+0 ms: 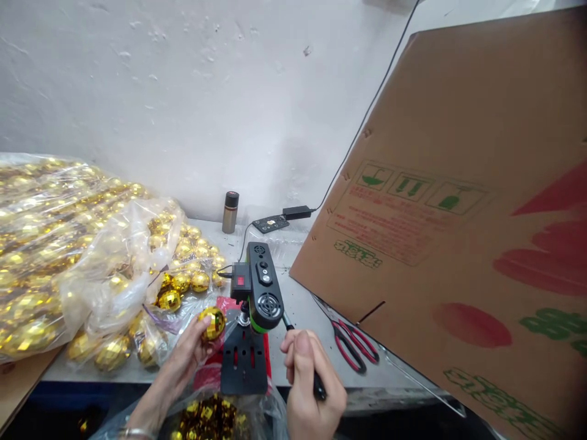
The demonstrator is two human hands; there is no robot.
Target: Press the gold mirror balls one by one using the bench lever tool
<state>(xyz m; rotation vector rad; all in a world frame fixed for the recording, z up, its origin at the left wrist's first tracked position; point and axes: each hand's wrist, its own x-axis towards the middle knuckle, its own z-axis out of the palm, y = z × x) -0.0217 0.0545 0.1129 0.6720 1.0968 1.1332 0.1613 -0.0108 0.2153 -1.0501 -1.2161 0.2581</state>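
Near the front edge of the table (296,296), just left of a small black machine (263,284), is a gold mirrored ball (214,324). The left hand (195,348) holds it between the thumb and the fingers. The right hand (312,379) is closed around a black handle (320,387) at the machine's right side.

Below the front edge, an open clear bag (277,408) contains many gold pieces. On the left side of the table, a large transparent sack (103,305) is full of similar balls; others lie at its mouth. Along the right side leans a big cardboard box (403,146), whose inside I cannot see. Red-black scissors (349,348) lie beside its lower edge.

The table is pale grey. At its back edge, before a stained white wall (220,91), stand a dark-capped bottle (230,214) and a black adapter (296,212).
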